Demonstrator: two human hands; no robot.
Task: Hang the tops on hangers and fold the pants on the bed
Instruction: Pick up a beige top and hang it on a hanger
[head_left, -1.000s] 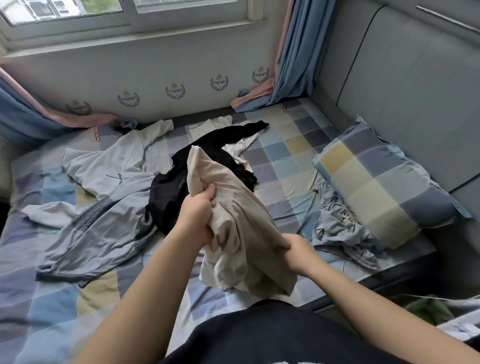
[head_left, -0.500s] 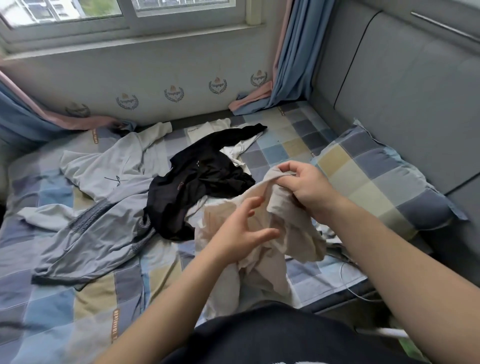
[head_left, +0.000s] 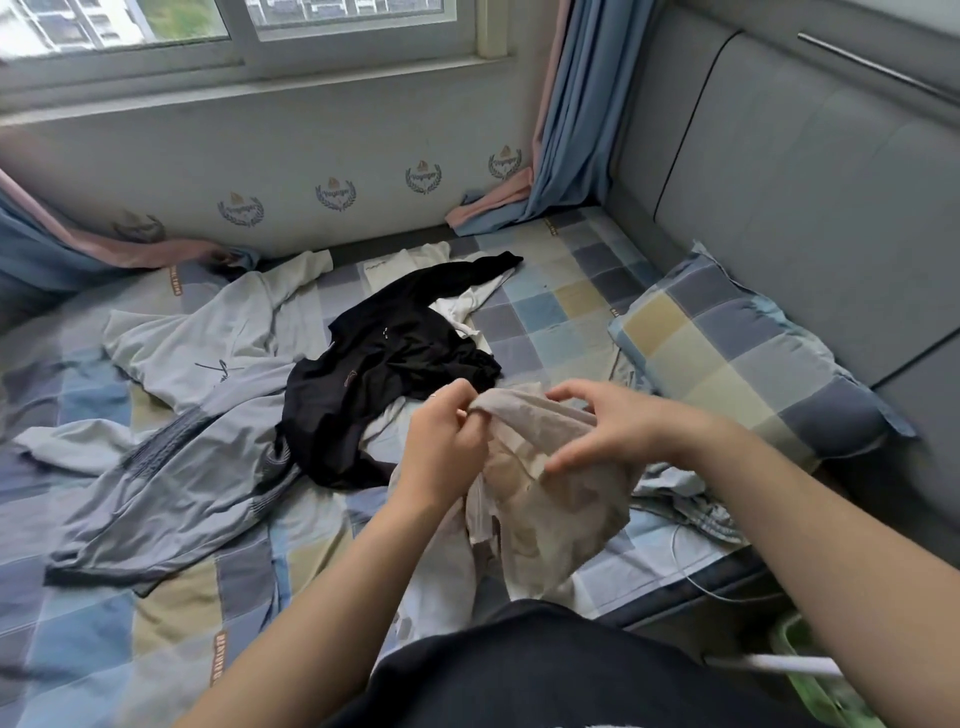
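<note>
I hold a beige garment (head_left: 561, 499) up over the near edge of the checked bed (head_left: 540, 312). My left hand (head_left: 447, 441) pinches its top edge at the left. My right hand (head_left: 608, 426) lies over the cloth with spread, curved fingers, thumb under the fold. The rest of the beige cloth hangs down toward my lap. A black top (head_left: 384, 374) lies crumpled just behind my hands. A pale grey long-sleeved top (head_left: 171, 441) is spread out to the left. A white garment (head_left: 467, 306) shows under the black one.
A checked pillow (head_left: 737, 364) lies at the right against the grey padded headboard (head_left: 810, 197). A crumpled grey-blue cloth (head_left: 691, 499) sits below the pillow. Blue and pink curtains (head_left: 566, 130) hang in the corner. A green basket (head_left: 815, 680) stands on the floor at the lower right.
My left hand has gone from open beside the beige garment to pinching its top edge. My right hand has loosened its grip and slid right along the cloth.
</note>
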